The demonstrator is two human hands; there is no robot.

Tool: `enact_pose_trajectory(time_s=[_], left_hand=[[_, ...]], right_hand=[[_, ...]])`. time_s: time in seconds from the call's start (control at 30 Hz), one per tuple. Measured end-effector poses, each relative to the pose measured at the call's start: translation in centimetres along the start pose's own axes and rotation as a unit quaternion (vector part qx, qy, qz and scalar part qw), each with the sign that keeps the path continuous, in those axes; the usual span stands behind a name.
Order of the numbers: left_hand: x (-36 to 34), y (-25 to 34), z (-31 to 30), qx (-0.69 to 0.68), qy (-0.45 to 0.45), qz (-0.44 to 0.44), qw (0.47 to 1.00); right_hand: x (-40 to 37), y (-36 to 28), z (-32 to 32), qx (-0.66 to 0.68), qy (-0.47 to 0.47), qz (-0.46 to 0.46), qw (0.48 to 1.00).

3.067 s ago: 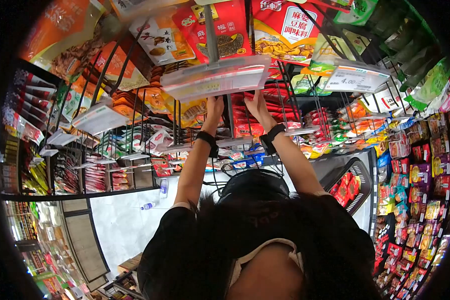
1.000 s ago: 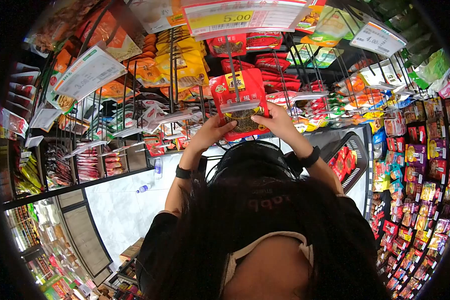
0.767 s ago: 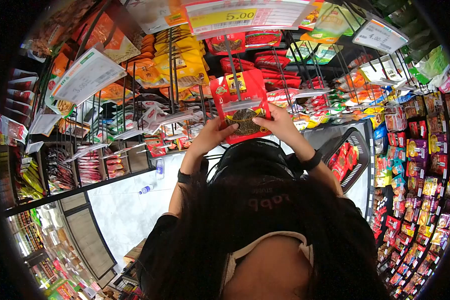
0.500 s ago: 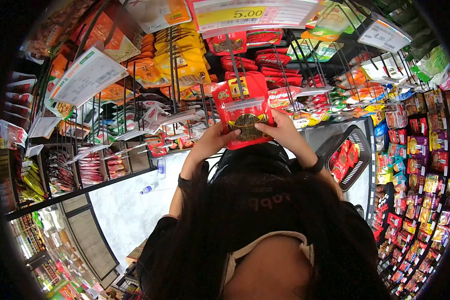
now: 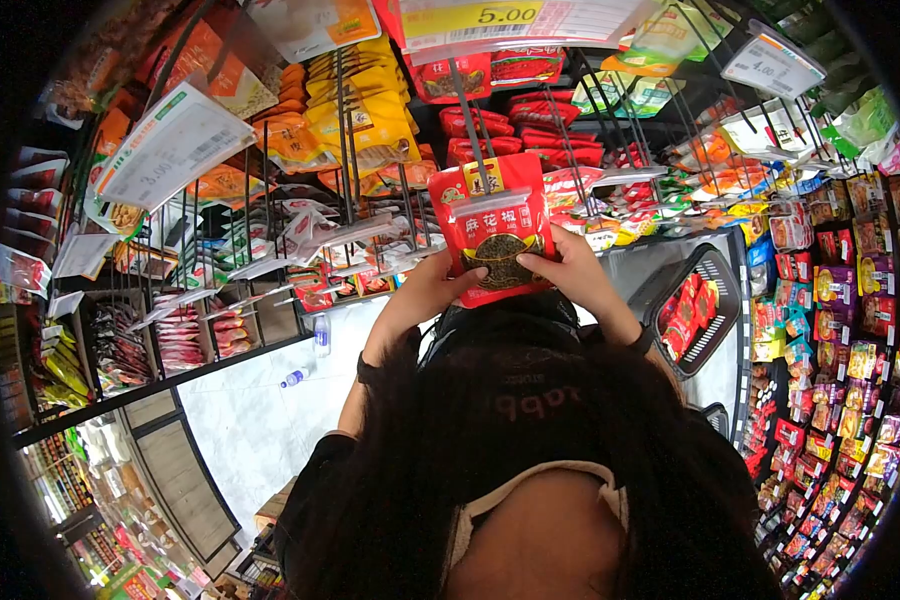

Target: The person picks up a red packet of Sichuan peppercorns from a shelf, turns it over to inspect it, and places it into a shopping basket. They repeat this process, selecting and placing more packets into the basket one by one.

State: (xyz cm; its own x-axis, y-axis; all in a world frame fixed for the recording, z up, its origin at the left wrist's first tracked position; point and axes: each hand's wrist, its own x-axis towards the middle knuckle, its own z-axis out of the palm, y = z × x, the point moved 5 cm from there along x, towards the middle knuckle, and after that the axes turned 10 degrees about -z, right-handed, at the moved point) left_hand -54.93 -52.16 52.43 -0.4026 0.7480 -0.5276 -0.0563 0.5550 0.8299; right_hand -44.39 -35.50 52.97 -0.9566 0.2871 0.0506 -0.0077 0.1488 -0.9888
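Observation:
Between my two hands is a red packet of Sichuan peppercorns (image 5: 492, 218), its printed front facing up, with a round window showing dark grains. My left hand (image 5: 428, 293) grips the lower left edge, thumb lying over the front. On the opposite lower edge, my right hand (image 5: 576, 277) holds it the same way, fingers behind the packet. A metal shelf hook overlaps the packet's top in this view. Similar red packets (image 5: 542, 135) hang on hooks just beyond it.
Yellow packets (image 5: 360, 120) hang to the left. A large price tag (image 5: 510, 22) and a smaller tag (image 5: 170, 150) jut out overhead. A black basket (image 5: 718, 290) with red packets stands at the right. Bottles (image 5: 294, 378) lie on the floor, lower left.
The packet has shifted slightly right and tilted, so glare has left its front and the printed characters show. Both hands keep their grip.

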Motion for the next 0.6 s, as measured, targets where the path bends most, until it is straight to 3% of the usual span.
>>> enact_pose_trajectory(time_s=[0.07,0.17,0.3,0.4,0.6], left_hand=[[-0.7,0.9,0.1,0.003,0.01,0.002,1.0],[-0.8,0.7,0.2,-0.007,0.009,0.012,1.0],[-1.3,0.7,0.3,-0.005,0.005,-0.017,1.0],[-1.4,1.1,0.3,0.044,0.011,0.012,0.999],[-0.3,0.4,0.9,0.008,-0.03,-0.027,0.999]], right_hand=[[-0.3,0.1,0.1,0.003,-0.007,0.044,0.999],[-0.3,-0.9,0.1,-0.013,0.004,-0.008,1.0],[-0.6,-0.7,0.0,-0.03,-0.003,0.012,0.999],[-0.9,-0.5,0.0,-0.014,0.007,0.005,1.0],[-1.6,-0.9,-0.5,-0.024,0.035,0.01,0.999]])
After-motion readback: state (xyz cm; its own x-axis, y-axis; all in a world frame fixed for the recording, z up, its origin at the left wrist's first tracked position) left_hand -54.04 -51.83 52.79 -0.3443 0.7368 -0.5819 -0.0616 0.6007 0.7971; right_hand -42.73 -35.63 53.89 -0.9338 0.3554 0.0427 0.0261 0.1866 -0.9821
